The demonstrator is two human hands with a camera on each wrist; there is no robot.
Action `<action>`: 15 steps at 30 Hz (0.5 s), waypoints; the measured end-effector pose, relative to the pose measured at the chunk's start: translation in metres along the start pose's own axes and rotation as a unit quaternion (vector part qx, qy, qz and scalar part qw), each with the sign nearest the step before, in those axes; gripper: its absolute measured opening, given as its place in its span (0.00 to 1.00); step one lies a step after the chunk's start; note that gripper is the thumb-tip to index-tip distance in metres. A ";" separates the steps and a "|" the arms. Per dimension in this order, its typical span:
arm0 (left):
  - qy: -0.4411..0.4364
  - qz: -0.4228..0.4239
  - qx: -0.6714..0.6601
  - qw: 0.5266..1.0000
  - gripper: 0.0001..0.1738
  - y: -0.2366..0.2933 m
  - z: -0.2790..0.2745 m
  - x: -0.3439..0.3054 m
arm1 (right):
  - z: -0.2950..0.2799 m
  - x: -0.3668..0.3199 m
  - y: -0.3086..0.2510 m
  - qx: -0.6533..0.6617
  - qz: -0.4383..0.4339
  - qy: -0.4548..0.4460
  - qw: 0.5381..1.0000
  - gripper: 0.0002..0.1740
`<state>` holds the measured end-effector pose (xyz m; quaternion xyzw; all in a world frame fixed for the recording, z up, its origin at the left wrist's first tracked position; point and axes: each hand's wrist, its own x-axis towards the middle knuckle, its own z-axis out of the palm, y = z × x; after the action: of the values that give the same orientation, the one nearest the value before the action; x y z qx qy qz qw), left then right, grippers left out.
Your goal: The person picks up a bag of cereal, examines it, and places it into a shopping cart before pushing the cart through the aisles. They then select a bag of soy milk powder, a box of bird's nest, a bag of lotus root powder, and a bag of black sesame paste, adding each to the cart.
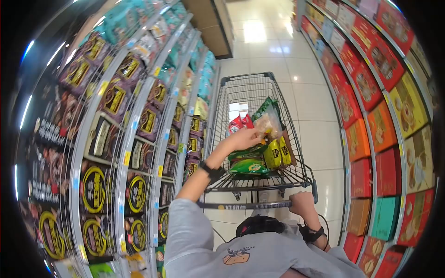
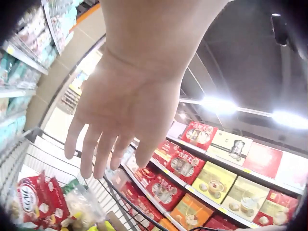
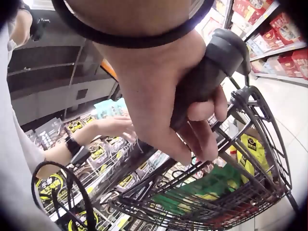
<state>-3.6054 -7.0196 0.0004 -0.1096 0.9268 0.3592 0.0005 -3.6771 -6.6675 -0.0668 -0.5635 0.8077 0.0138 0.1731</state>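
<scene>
Inside the cart [image 1: 269, 74], red packets [image 1: 237, 124] are partly hidden by the left hand [image 1: 244, 138], whose fingers are loosely extended, contact with the adjacent clear bag [image 1: 270, 126] being indeterminable, while the handle [image 1: 250, 205] is gripped and partly covered by the curled fingers of the right hand [image 1: 303, 203].

The cart [image 1: 248, 75] is being formed by dark metal wire, its near edge being lined by a smooth plastic handle [image 1: 245, 205]. Glossy film is being shown by yellow packets [image 1: 276, 154] at the near right corner; wrinkled plastic by a clear bag [image 1: 267, 125]. Light is being mirrored by polished floor [image 1: 320, 102] tiles, matt cloth being shown by the grey shirt [image 1: 278, 257].
</scene>
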 end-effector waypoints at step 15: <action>0.389 -0.476 0.038 0.788 0.34 -0.029 0.116 -0.283 | -0.019 -0.019 0.073 0.109 -0.022 0.375 0.920 0.32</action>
<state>-3.3323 -6.9059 -0.0827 -0.6669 0.6919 0.2050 -0.1855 -3.7431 -6.6283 -0.0559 -0.5229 0.7970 -0.2909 -0.0818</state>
